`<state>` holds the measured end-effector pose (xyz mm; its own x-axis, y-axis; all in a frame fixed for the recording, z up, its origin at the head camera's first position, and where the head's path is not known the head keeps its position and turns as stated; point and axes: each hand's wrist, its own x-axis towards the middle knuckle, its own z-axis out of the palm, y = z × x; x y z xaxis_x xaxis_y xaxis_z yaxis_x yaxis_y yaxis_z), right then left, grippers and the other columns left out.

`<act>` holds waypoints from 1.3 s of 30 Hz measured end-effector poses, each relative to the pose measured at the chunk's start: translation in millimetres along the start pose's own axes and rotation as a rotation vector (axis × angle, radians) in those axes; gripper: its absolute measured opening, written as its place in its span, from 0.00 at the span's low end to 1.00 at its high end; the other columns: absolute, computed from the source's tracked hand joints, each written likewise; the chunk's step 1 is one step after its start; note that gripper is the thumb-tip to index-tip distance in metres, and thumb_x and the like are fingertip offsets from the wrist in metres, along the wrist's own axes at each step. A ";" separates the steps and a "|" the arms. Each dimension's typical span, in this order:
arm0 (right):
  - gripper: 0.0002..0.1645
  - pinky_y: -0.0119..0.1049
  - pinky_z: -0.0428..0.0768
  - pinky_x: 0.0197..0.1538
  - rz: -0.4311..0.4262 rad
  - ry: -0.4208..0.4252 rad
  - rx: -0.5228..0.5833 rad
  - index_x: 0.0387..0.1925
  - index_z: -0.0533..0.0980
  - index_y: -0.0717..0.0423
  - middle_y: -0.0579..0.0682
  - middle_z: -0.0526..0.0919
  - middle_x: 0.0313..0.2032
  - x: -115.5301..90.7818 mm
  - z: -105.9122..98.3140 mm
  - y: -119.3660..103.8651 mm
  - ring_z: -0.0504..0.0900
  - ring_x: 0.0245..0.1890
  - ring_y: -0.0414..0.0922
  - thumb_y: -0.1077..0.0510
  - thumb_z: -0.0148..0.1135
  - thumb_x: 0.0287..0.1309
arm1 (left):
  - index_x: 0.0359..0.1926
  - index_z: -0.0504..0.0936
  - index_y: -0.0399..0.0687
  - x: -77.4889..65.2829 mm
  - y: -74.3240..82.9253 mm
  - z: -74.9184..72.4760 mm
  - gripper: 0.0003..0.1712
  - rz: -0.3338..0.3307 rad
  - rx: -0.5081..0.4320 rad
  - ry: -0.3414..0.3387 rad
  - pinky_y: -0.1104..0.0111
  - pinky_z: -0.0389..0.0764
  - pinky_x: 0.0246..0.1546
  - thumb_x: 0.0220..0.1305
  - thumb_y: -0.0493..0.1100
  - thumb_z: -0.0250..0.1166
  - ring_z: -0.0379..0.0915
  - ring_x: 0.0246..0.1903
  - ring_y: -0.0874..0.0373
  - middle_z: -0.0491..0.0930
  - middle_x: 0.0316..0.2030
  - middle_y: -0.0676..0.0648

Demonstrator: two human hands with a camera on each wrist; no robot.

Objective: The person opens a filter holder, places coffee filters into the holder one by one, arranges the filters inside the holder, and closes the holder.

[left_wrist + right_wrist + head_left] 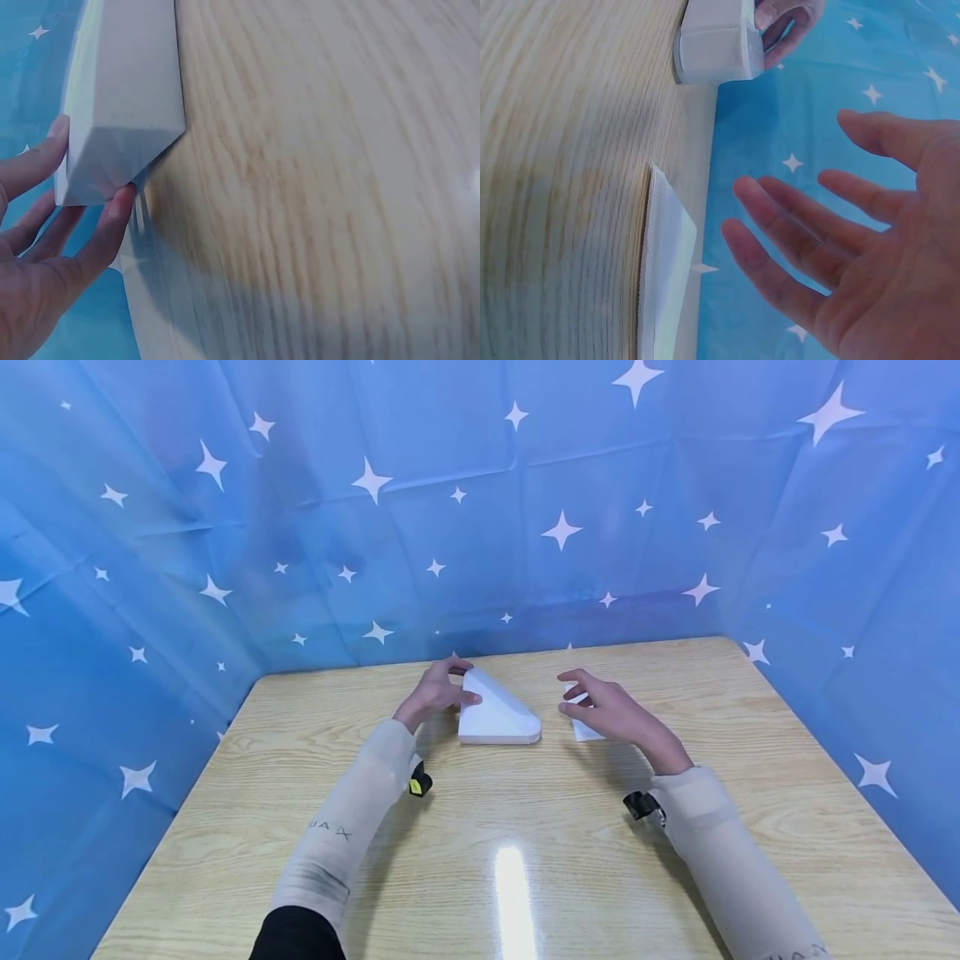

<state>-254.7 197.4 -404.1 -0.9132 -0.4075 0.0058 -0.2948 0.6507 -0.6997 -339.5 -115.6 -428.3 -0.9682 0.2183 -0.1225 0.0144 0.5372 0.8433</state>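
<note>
A white triangular box (493, 714) with one rounded corner lies on the wooden table. My left hand (437, 691) grips its left end, with the thumb on one face and fingertips at the opposite edge, as the left wrist view shows. To the right, my right hand (611, 710) hovers with spread, slightly bent fingers and nothing in them. Beneath it is a flat white packet (587, 730), partly hidden by the hand in the head view. In the right wrist view the packet (666, 262) has a serrated edge, and the fingers stay apart from it.
The light wooden table (420, 877) ends just beyond the box at its back edge. A blue curtain (465, 568) with white stars hangs behind and on both sides. Small black wrist cameras (640, 805) sit under both sleeves, close over the tabletop.
</note>
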 end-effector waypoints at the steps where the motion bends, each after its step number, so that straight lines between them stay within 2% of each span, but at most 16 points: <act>1: 0.33 0.60 0.78 0.63 0.001 -0.001 -0.001 0.77 0.61 0.56 0.67 0.78 0.63 0.3 0.3 -0.2 0.80 0.62 0.62 0.52 0.55 0.77 | 0.69 0.74 0.46 -0.1 -0.2 -0.4 0.39 0.001 -0.012 0.001 0.62 0.80 0.50 0.57 0.37 0.78 0.74 0.60 0.46 0.74 0.67 0.42; 10: 0.32 0.61 0.79 0.62 -0.007 -0.004 -0.006 0.76 0.62 0.58 0.69 0.78 0.63 0.8 0.8 -1.4 0.80 0.60 0.63 0.53 0.55 0.77 | 0.68 0.72 0.51 -5.4 1.3 -0.3 0.40 0.010 -0.179 -0.018 0.57 0.87 0.52 0.57 0.30 0.76 0.77 0.60 0.43 0.75 0.64 0.39; 16: 0.33 0.61 0.79 0.63 -0.002 -0.011 -0.005 0.76 0.61 0.57 0.68 0.78 0.63 -0.9 -0.3 -1.7 0.79 0.61 0.63 0.52 0.55 0.77 | 0.67 0.72 0.54 -11.5 3.2 0.9 0.40 0.035 -0.163 0.008 0.52 0.83 0.60 0.57 0.29 0.76 0.76 0.61 0.43 0.78 0.60 0.38; 26: 0.33 0.60 0.79 0.62 -0.009 -0.009 0.004 0.76 0.61 0.55 0.67 0.78 0.63 -0.1 -0.1 -2.0 0.80 0.61 0.62 0.51 0.55 0.77 | 0.69 0.69 0.50 -20.6 -0.8 0.1 0.41 0.112 -0.189 0.004 0.56 0.87 0.52 0.58 0.28 0.75 0.79 0.58 0.41 0.76 0.61 0.36; 33: 0.33 0.60 0.79 0.62 -0.018 -0.006 -0.002 0.77 0.61 0.55 0.67 0.78 0.63 -0.9 -2.0 -2.9 0.80 0.61 0.62 0.51 0.55 0.77 | 0.65 0.69 0.53 -26.3 -0.3 1.0 0.40 0.161 -0.201 0.025 0.52 0.87 0.53 0.56 0.27 0.75 0.79 0.58 0.38 0.75 0.61 0.37; 39: 0.34 0.60 0.80 0.61 -0.036 -0.005 -0.006 0.77 0.61 0.55 0.66 0.79 0.63 -2.0 -2.1 -4.8 0.81 0.60 0.61 0.50 0.55 0.77 | 0.66 0.69 0.50 -31.9 1.0 2.7 0.41 0.178 -0.192 0.057 0.51 0.87 0.53 0.55 0.26 0.76 0.79 0.58 0.37 0.74 0.63 0.37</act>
<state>-252.0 196.4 -399.3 -0.9007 -0.4336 0.0273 -0.3289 0.6394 -0.6950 -307.9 -119.8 -425.0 -0.9673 0.2462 0.0614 0.1431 0.3292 0.9334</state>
